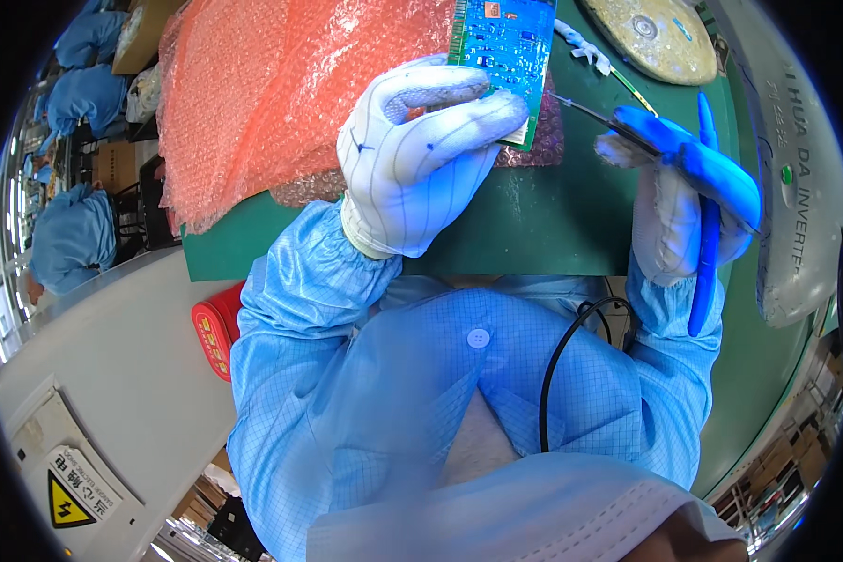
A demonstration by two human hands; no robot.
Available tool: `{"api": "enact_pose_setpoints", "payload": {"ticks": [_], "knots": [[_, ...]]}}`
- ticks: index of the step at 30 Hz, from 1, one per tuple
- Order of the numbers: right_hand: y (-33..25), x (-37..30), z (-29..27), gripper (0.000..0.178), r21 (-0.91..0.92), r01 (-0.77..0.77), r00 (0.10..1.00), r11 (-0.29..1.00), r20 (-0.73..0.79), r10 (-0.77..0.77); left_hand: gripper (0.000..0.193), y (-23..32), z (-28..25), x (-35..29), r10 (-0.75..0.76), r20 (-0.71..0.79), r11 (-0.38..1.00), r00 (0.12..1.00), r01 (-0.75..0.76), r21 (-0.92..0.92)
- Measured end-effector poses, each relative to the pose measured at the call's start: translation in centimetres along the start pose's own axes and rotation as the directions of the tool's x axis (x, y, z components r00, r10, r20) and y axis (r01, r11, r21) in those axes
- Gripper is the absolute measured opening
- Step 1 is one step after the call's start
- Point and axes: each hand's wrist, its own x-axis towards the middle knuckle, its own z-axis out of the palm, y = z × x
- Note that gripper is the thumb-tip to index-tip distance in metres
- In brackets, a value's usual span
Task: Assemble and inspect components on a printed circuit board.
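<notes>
My left hand (421, 150), in a white glove with dark lines, pinches the lower end of a blue circuit board (506, 56) between thumb and fingers. The board stands tilted, its component side in sight and its top cut off by the picture's edge. At the right, my gloved right hand (674, 187) is closed around a slim tool with a dark pointed tip (581, 108), which points at the board's lower right edge. A long blue pen-like rod (708, 244) also crosses this hand; whether it belongs to the tool I cannot tell. Strong blue colour covers the fingers.
Pink bubble wrap (290, 84) covers the left of the green mat (553, 215). Beyond my right hand lie a cloth-wrapped stick (628, 86) and a worn round disc (618, 23). A grey panel (801, 178) borders the right; a red box (217, 332) sits lower left. People in blue work farther left.
</notes>
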Motion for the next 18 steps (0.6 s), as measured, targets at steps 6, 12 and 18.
{"api": "enact_pose_setpoints", "payload": {"ticks": [6,12,18], "knots": [[-0.4,0.6,0.4,0.027,-0.137,0.015,0.997,0.990,0.083,-0.004,0.043,0.2,-0.2,0.3,0.004,0.023,0.999,1.000,-0.003,-0.040],[-0.7,0.9,1.8,0.023,-0.310,0.067,0.994,0.948,0.103,-0.037,0.042,0.1,-0.3,0.0,-0.038,0.039,0.994,0.998,0.042,-0.098],[-2.7,1.7,2.0,0.041,-0.319,-0.411,0.881,0.854,0.101,0.462,0.050,-0.3,-0.8,-0.4,-0.089,0.149,0.969,0.985,0.121,-0.214]]}}
